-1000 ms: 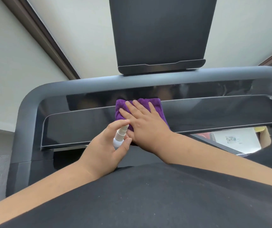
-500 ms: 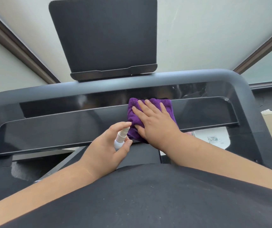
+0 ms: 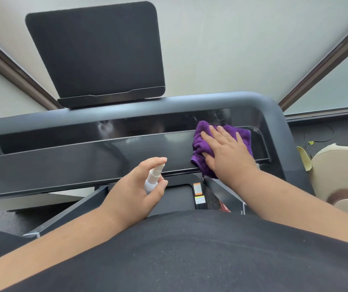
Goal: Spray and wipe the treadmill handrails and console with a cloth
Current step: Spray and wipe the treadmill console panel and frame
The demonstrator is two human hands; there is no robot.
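The right hand (image 3: 227,152) presses a purple cloth (image 3: 202,144) flat at the console's (image 3: 84,157) right end. The left hand (image 3: 135,186) grips a spray bottle (image 3: 153,180) near its middle; the unwiped length runs leftward.

Glossy black console (image 3: 84,163); purple cloth (image 3: 200,144) flat against right end.

Pale, off-white wall panels (image 3: 221,49) fill the upper part of the view, evenly lit by soft, diffuse light, and dark brown trim strips (image 3: 324,62) run diagonally across them on the left and right. At the right edge sits a cream-coloured cushioned seat (image 3: 341,171) with a brown band, beside a dark floor (image 3: 316,133) where a thin black cable (image 3: 324,140) loops. A small yellow-green object lies near the cable; what it is cannot be told.
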